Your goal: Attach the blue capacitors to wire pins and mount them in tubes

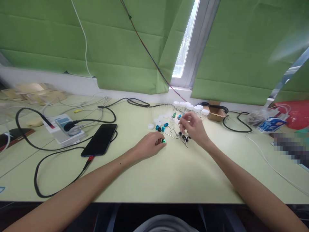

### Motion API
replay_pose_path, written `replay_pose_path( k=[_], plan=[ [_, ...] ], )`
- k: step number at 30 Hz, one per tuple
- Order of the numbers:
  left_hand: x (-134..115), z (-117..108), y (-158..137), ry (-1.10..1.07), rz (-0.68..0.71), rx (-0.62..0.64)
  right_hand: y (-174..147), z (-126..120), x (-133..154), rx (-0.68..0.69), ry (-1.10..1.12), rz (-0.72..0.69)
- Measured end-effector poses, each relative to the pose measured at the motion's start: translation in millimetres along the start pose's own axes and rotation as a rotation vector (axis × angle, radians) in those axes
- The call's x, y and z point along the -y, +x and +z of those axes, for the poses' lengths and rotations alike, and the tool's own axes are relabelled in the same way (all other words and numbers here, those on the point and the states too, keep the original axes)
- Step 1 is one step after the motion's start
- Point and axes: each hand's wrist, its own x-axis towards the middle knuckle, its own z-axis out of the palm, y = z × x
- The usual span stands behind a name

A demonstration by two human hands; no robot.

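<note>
My left hand [150, 145] rests on the table, with thumb and forefinger closed on a small shiny green knob-like piece [163, 140]. My right hand [194, 127] is raised a little over the small parts, fingers curled and tips close together; whether anything is between them is too small to make out. Beneath it lie several black knob-like pieces [186, 138] and thin metal rods [169, 135], some of them bent. Several shiny blue pieces [163, 128] lie just beyond my left hand. Clear bottles with white caps [190, 107] stand behind my right hand.
A phone [100, 140] with a cable lies at left, beside a white power strip [67, 130] with plugs. Black cords [138, 102] run along the back. An open cardboard box [216, 113] stands behind the bottles. A blue-white packet [271, 124] and red bag [295, 114] lie at right.
</note>
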Motion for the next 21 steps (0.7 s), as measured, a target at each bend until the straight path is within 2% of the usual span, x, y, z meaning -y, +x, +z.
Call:
replay_pose_path(
  k=[4,7,21],
  plan=[
    [0.4,0.3,-0.6,0.015,0.001,-0.005,-16.0,22.5,-15.6,0.102,0.075,0.047],
    [1.1,1.0,-0.9,0.024,0.009,-0.018,-24.8,34.2,-24.4,0.134,0.081,0.025],
    [-1.2,2.0,-1.1,0.021,0.005,-0.026,-44.0,53.5,-30.2,0.095,0.033,-0.012]
  ],
)
